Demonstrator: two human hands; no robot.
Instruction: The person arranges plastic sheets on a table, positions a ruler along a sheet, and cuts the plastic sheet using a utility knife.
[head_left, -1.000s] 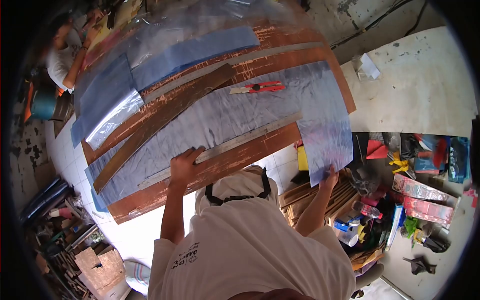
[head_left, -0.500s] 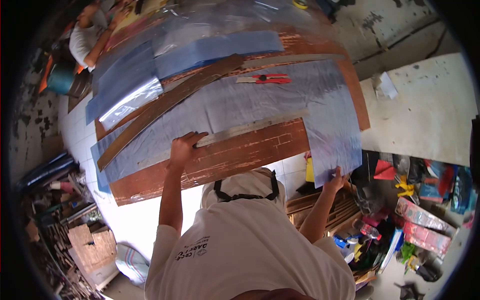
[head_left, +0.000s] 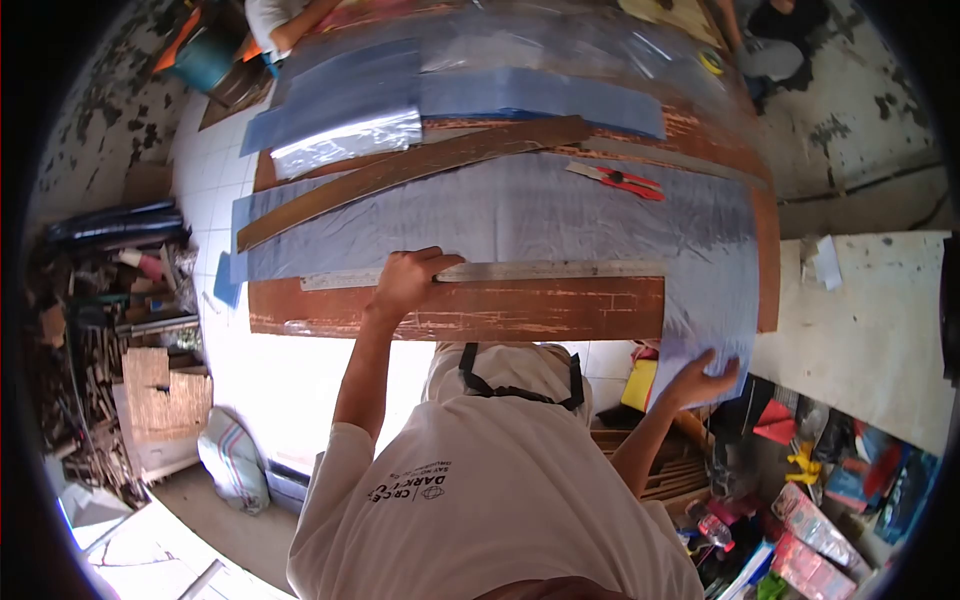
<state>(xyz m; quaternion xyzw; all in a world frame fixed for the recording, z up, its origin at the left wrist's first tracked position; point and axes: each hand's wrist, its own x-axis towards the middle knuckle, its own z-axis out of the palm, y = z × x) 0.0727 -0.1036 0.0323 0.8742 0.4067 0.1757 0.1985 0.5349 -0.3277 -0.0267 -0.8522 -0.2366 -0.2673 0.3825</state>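
My left hand [head_left: 408, 282] presses down on a long metal ruler [head_left: 560, 270], its fingers closed over the near edge. The ruler lies along the near edge of a bluish clear plastic sheet [head_left: 600, 215] on a brown wooden table [head_left: 560, 312]. At the right, a strip of the sheet hangs over the table's front edge. My right hand [head_left: 703, 380] rests against that hanging strip, thumb and fingers apart. A red utility knife [head_left: 625, 181] lies on the sheet with its blade end to the left. Behind the ruler, a long brown wooden strip [head_left: 430, 172] lies slantwise.
More plastic sheets [head_left: 350, 95] lie on the far side, with a roll of yellow tape [head_left: 711, 62]. Another person's arm [head_left: 300, 25] shows at the far left, and someone sits at the far right. Clutter [head_left: 810, 520] fills the lower right; wood scraps [head_left: 130, 330] lie left.
The view has turned, so the table sits more level. My right hand has loosened its pinch on the strip's lower corner and now lies spread against it. My left hand stays on the ruler.
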